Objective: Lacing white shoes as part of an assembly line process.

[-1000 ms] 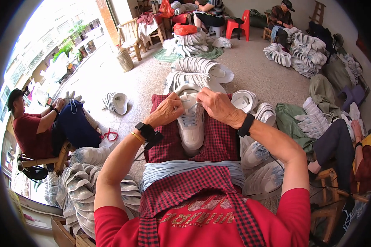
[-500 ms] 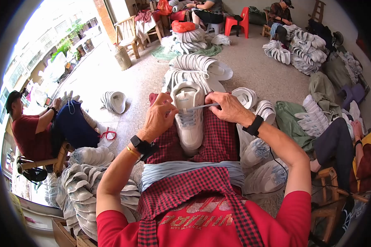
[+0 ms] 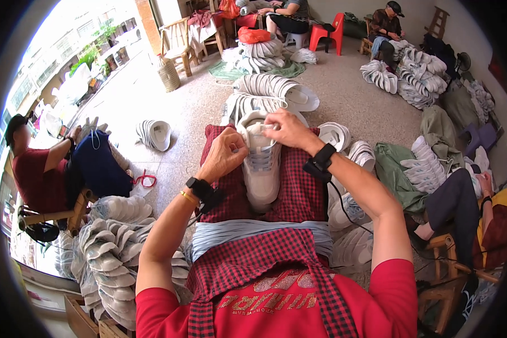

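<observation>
A white sneaker (image 3: 262, 188) rests on my lap, toe toward me, with a pale blue-grey shoelace (image 3: 259, 163) crossing its lower eyelets. My left hand (image 3: 225, 153) is closed at the left eyelet row, thumb and fingertips pinched together; what they hold is too small to make out. At the tongue and upper right eyelets, my right hand (image 3: 292, 130) is closed, its fingertips pinching what seems to be the lace, mostly hidden by the fingers. A thick band of light blue strands (image 3: 259, 230) lies across my waist over the red-and-black checked apron (image 3: 248, 262).
Stacked white shoe uppers (image 3: 265, 90) lie just beyond my knees, with more piles at left (image 3: 110, 253) and right (image 3: 357, 155). A seated person (image 3: 39, 158) works at left; another person's legs (image 3: 456, 191) are close at right. Dark cables (image 3: 343, 205) hang by my right arm.
My right hand has moved inward and up to the sneaker's tongue; the lace stretched between my hands no longer shows. My left hand has shifted slightly down along the eyelets.
</observation>
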`<act>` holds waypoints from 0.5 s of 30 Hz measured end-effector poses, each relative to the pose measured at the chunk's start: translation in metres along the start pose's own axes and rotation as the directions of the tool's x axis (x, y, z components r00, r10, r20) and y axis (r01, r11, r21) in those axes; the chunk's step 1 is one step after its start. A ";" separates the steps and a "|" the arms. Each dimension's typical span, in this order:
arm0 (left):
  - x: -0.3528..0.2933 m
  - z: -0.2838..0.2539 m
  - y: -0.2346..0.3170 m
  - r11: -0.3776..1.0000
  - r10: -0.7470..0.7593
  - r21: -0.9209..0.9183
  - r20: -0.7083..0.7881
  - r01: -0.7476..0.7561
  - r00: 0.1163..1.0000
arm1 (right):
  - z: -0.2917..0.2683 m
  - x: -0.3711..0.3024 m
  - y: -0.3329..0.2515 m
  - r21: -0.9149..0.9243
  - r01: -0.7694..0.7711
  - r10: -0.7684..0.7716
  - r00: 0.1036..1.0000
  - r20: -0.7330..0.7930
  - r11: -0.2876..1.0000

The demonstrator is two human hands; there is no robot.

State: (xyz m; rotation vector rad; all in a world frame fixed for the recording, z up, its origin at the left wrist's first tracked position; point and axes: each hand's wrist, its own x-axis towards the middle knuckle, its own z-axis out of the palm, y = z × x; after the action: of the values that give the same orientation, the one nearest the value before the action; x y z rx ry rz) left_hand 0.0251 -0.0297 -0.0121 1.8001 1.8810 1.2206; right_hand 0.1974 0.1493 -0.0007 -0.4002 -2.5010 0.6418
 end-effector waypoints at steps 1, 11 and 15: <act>-0.001 0.001 0.001 1.000 -0.008 -0.009 -0.005 0.008 1.000 | -0.002 -0.002 0.007 0.130 -0.017 0.010 0.999 0.053 0.991; 0.010 0.002 0.015 0.974 0.179 0.164 -0.149 -0.154 0.973 | -0.002 -0.007 0.007 0.543 -0.201 0.100 0.973 0.210 0.815; 0.015 -0.009 0.006 0.977 0.173 0.148 -0.136 -0.153 0.976 | -0.011 -0.003 0.007 0.386 -0.204 0.137 0.971 0.194 0.900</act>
State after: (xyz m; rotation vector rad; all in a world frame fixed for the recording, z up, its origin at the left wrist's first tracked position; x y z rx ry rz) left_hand 0.0197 -0.0198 0.0027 2.0222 1.9729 1.3441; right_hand 0.2066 0.1578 0.0032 -0.4270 -2.4101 1.2818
